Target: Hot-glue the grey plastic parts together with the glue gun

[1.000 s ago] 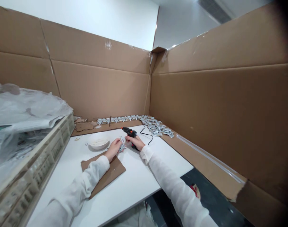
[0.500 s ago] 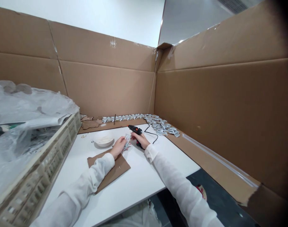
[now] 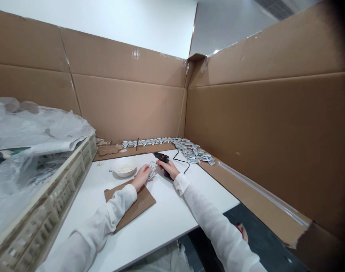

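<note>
A small flat pale piece (image 3: 152,170) with a printed surface is pinched in my left hand (image 3: 142,177), above the white table (image 3: 172,211). My right hand (image 3: 169,169) is wrapped round the handle of a black glue gun (image 3: 162,157) with orange details. The gun's nozzle points to the left, just beyond the piece. A dark cord runs from behind the gun over the tabletop. Under my left wrist lies a brown cardboard sheet (image 3: 135,207). A white bowl (image 3: 124,169) with pale contents stands left of my left hand.
A pile of similar pieces (image 3: 193,150) lies at the back right, and a row of them (image 3: 150,142) runs along the back edge. On the left stands a cream plastic crate (image 3: 59,200) with clear plastic bags (image 3: 39,124). Tall cardboard walls (image 3: 127,102) enclose the back and right.
</note>
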A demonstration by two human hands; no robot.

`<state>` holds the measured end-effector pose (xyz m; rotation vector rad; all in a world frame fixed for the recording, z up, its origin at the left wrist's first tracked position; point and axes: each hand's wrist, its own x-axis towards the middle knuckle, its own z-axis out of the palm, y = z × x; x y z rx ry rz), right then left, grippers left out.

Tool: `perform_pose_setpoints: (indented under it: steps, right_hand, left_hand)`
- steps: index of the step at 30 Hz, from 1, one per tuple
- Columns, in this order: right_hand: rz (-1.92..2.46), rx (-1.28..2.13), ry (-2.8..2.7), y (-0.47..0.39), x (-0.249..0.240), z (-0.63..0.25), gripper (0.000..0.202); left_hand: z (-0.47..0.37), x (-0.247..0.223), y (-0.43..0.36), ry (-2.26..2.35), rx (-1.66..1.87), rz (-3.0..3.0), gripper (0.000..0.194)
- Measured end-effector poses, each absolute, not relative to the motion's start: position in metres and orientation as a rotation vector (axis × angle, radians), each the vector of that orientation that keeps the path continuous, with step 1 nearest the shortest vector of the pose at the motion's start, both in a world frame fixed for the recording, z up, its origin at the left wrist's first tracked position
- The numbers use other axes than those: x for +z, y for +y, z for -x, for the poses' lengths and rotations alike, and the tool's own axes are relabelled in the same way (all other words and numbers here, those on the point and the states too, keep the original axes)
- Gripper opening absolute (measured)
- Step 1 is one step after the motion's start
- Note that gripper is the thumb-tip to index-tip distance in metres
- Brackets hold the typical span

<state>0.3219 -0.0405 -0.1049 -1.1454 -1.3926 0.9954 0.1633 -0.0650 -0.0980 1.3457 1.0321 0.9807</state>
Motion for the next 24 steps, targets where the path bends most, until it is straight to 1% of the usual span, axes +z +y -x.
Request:
perform_pose_setpoints:
  steps: [11, 13, 16, 21, 24]
  right_hand:
    - [1.176, 1.033, -1.346, -0.042, -0.102, -0.319, 0.028]
    - [1.198, 1.049, -1.345, -0.042, -0.101, -0.317, 0.029]
    - [1.229, 1.067, -1.369, -0.040, -0.101, -0.316, 0.029]
    - [1.272, 1.014, -1.356, -0.039, -0.102, -0.316, 0.028]
    - [1.301, 0.904, -1.298, -0.037, -0.094, -0.323, 0.026]
  left_hand:
    - [-0.163, -0.094, -0.068, 1.027, 1.008, -1.323, 0.011]
    - [-0.163, -0.094, -0.068, 1.031, 1.028, -1.306, 0.015]
    - [-0.161, -0.096, -0.064, 1.021, 1.017, -1.307, 0.024]
    - [-0.161, -0.099, -0.060, 1.028, 1.008, -1.334, 0.026]
    - [-0.161, -0.090, -0.059, 1.111, 1.049, -1.348, 0.027]
